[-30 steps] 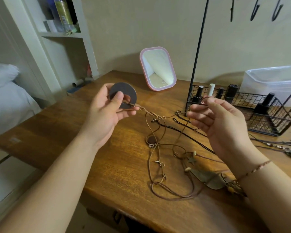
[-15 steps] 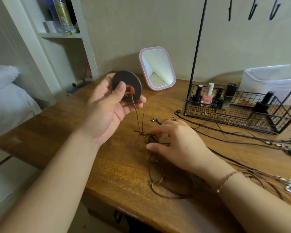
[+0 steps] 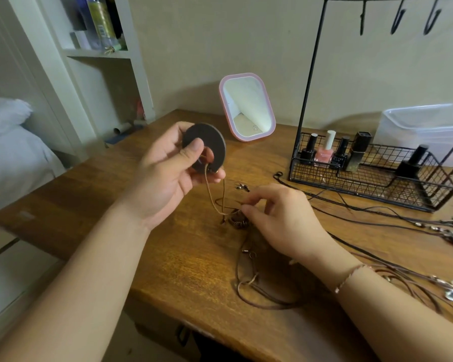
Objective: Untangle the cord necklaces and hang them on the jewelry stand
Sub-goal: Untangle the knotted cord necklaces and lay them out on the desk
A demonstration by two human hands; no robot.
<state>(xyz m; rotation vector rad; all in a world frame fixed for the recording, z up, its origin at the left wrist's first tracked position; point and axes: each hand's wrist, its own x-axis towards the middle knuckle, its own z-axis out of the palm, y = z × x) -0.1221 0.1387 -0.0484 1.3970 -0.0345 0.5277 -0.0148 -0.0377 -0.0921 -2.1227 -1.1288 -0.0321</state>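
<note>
On wooden desk (image 3: 183,262), pink mirror (image 3: 247,107), beige wall (image 3: 220,37)

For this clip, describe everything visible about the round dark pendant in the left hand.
The pendant is a flat dark brown disc with an off-centre hole, matte like wood or leather. The left hand holds it raised above the desk, tilted toward the camera, thumb on its face and fingers behind. A tan cord passes through the hole and hangs in two strands to a tangle on the desk, where the right hand pinches it.
</note>
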